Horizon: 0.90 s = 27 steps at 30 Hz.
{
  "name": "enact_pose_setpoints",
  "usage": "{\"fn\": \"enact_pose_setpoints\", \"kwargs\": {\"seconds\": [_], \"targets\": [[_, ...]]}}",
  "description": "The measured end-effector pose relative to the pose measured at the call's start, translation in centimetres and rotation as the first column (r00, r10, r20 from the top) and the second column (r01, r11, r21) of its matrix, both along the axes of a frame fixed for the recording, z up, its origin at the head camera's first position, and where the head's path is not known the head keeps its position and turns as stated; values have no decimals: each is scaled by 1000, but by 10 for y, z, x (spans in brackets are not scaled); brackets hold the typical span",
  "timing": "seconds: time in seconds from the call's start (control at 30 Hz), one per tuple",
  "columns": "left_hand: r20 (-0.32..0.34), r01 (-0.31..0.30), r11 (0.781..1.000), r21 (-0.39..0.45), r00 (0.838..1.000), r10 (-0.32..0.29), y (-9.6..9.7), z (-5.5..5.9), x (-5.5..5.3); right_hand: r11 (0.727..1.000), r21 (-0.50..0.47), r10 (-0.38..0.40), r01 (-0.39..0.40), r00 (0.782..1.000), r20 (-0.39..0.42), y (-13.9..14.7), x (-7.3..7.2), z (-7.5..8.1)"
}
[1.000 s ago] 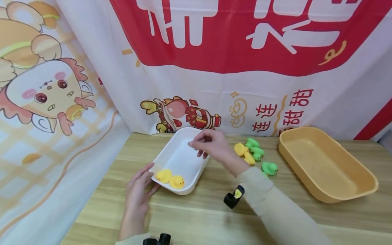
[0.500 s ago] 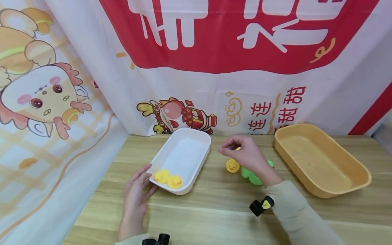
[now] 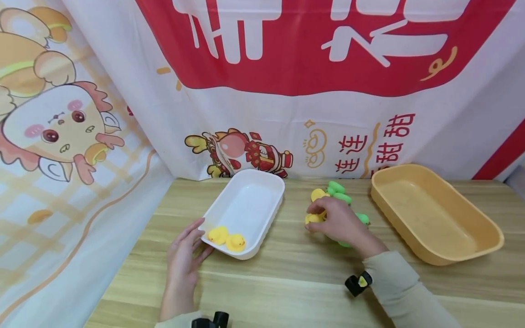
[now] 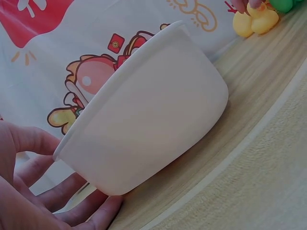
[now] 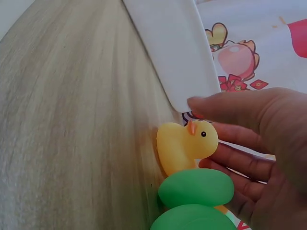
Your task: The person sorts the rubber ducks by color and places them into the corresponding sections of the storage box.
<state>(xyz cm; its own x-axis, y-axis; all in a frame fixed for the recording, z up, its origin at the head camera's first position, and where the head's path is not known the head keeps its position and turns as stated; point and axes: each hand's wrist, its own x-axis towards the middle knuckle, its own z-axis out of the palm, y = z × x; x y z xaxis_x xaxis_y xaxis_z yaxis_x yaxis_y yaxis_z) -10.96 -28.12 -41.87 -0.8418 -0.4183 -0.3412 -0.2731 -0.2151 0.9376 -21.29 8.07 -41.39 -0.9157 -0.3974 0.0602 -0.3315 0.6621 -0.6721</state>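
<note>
While at yellow duck (image 5: 173, 147) — right hand (image 3: 339, 219)

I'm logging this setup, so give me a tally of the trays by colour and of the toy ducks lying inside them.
White tray: 1
Tan tray: 1
Yellow ducks inside trays: 2
Total: 4

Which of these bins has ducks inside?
The white rectangular plastic bin touched by the left hand: two yellow toy ducks sit inside, whereas the tan rectangular plastic bin shows none.
</note>
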Motion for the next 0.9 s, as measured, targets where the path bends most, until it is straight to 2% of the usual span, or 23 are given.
{"fn": "enact_pose_setpoints", "kwargs": {"seconds": [0.27, 0.4, 0.53, 0.67, 0.9], "targets": [[8, -3, 1000, -9, 1000, 3, 1, 1, 0, 995, 102, 5, 1, 998, -61, -2, 5, -4], [6, -5, 1000, -12, 1000, 5, 2, 1, 0, 994, 112, -4, 12, 997, -79, -2, 6, -6], [6, -4, 1000, -14, 1000, 4, 3, 1, 0, 998, 51, -29, 33, 997, -77, -2, 8, -5], [5, -10, 1000, -18, 1000, 10, 3, 1, 0, 997, -57, -55, 50, 994, -90, -1, 11, 0], [3, -29, 999, -28, 1000, 29, 3, 2, -1, 971, -232, -79, 53, 992, -104, -1, 16, 13]]}}
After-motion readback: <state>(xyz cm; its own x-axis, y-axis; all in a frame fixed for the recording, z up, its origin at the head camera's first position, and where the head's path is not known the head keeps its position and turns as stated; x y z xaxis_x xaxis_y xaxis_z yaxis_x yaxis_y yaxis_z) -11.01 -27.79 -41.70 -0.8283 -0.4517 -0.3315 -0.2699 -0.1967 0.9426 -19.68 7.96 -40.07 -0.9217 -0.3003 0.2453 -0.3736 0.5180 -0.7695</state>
